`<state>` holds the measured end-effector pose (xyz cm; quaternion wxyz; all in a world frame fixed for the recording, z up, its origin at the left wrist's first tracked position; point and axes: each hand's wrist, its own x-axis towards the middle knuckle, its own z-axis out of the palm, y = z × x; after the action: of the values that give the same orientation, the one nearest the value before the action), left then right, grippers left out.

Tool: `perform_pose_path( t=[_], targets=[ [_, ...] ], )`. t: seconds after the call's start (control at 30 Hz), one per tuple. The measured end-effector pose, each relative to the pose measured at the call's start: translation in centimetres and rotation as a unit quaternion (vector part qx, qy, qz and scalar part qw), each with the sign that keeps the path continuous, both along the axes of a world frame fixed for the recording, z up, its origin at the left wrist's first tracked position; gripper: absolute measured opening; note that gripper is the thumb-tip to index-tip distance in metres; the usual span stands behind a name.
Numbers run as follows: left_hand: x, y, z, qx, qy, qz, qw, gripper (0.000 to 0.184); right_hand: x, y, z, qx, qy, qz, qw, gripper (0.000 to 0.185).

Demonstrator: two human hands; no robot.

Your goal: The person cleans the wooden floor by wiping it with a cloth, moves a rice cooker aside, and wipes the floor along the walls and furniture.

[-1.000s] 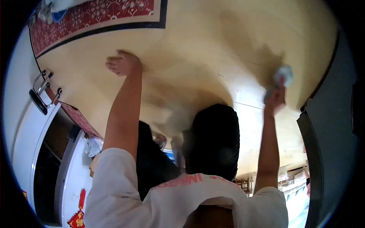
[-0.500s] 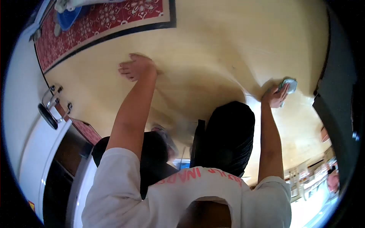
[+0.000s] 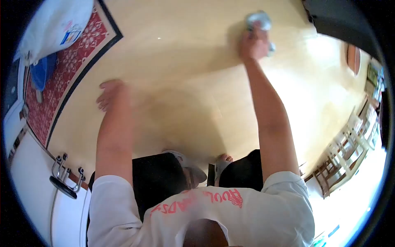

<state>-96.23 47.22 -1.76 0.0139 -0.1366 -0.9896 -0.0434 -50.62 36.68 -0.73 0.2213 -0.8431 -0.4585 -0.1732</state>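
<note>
Count shows two bare hands, one pale cloth, one red floral black-bordered mat, one round black-seated chrome-legged stool.

My right hand is blurred and covers part of the cloth, itself smeared. My left hand blurs too. The view's edge cuts off the white bag, its small print unreadable.

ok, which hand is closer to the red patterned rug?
Left. The left hand is over the floor just beside the rug; the right hand, on the pale cloth, is farther off across the floor.
</note>
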Motion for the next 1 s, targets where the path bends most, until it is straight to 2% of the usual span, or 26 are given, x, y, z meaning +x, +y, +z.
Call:
perform_pose_path(
  t=[0.03, 0.07, 0.1, 0.17, 0.3, 0.33, 0.4, 0.43, 0.47, 0.5, 0.53, 0.57, 0.63, 0.7, 0.8, 0.83, 0.9, 0.97, 1.0],
  targets=[
    [1.3, -0.3, 2.0, 0.006, -0.007, -0.009, 1.000, 0.070, -2.3, 0.2, 1.3, -0.077, 0.107, -0.034, 0.991, 0.039],
    [1.1, 0.0, 1.8, 0.013, -0.016, -0.018, 1.000, 0.069, -3.2, -0.3, 1.0, -0.082, 0.056, 0.023, 0.995, 0.040],
    [1.0, 0.0, 1.3, 0.017, -0.024, -0.029, 0.999, 0.068, -3.9, -1.1, 1.8, -0.020, 0.023, 0.105, 0.994, 0.038],
    [0.4, 0.1, 0.7, 0.016, -0.041, -0.053, 0.998, 0.067, -3.7, -3.0, 3.0, -0.021, 0.055, 0.158, 0.986, 0.030],
    [-0.5, 0.5, 0.0, 0.021, -0.077, -0.067, 0.995, 0.065, -2.0, -11.1, 6.6, 0.040, 0.134, 0.056, 0.989, 0.034],
    [-0.5, 0.7, -0.3, 0.026, -0.086, -0.067, 0.994, 0.065, -1.3, -14.3, 7.4, 0.043, 0.158, -0.002, 0.986, 0.038],
    [-0.6, 0.9, -0.5, 0.036, -0.101, -0.067, 0.992, 0.064, 0.3, -22.3, 5.5, 0.196, 0.250, -0.134, 0.939, 0.031],
    [-0.8, 0.9, -0.6, 0.043, -0.108, -0.067, 0.991, 0.063, 0.6, -26.3, 7.0, 0.126, 0.231, -0.279, 0.923, 0.028],
    [-1.0, 1.0, -0.8, 0.049, -0.116, -0.067, 0.990, 0.063, 1.2, -31.2, 6.1, 0.148, 0.172, -0.337, 0.914, 0.029],
    [-0.7, 1.4, -1.2, 0.056, -0.124, -0.068, 0.988, 0.062, 1.3, -35.5, 6.1, 0.104, 0.126, -0.438, 0.884, 0.031],
    [-0.7, 1.6, -1.4, 0.065, -0.133, -0.070, 0.986, 0.062, 1.3, -39.9, 5.6, 0.168, 0.185, -0.502, 0.828, 0.030],
    [-1.0, 1.4, -1.4, 0.073, -0.139, -0.072, 0.985, 0.061, 0.8, -42.4, 6.1, 0.053, 0.106, -0.590, 0.799, 0.029],
    [-1.1, 1.4, -1.6, 0.083, -0.147, -0.071, 0.983, 0.060, 0.1, -47.1, 4.6, -0.090, 0.233, -0.675, 0.694, 0.042],
    [-1.7, 1.5, -1.7, 0.100, -0.153, -0.064, 0.981, 0.059, -0.2, -47.0, 3.2, -0.023, 0.217, -0.682, 0.698, 0.059],
    [-1.6, 1.7, -1.7, 0.108, -0.142, -0.066, 0.982, 0.058, 0.8, -44.9, 4.7, -0.018, 0.234, -0.670, 0.705, 0.064],
    [-1.5, 1.7, -1.8, 0.112, -0.143, -0.064, 0.981, 0.057, 2.2, -44.5, 4.9, -0.018, 0.246, -0.677, 0.693, 0.062],
    [-1.3, 2.2, -2.0, 0.126, -0.148, -0.054, 0.979, 0.056, 5.7, -44.5, 3.7, -0.028, 0.214, -0.649, 0.729, 0.060],
    [-1.3, 2.4, -2.2, 0.133, -0.146, -0.045, 0.979, 0.055, 8.3, -40.2, 3.6, -0.063, 0.211, -0.635, 0.741, 0.054],
    [-1.3, 2.4, -2.3, 0.137, -0.147, -0.040, 0.979, 0.055, 9.4, -37.9, 2.7, -0.034, 0.178, -0.594, 0.784, 0.048]
  ],
)
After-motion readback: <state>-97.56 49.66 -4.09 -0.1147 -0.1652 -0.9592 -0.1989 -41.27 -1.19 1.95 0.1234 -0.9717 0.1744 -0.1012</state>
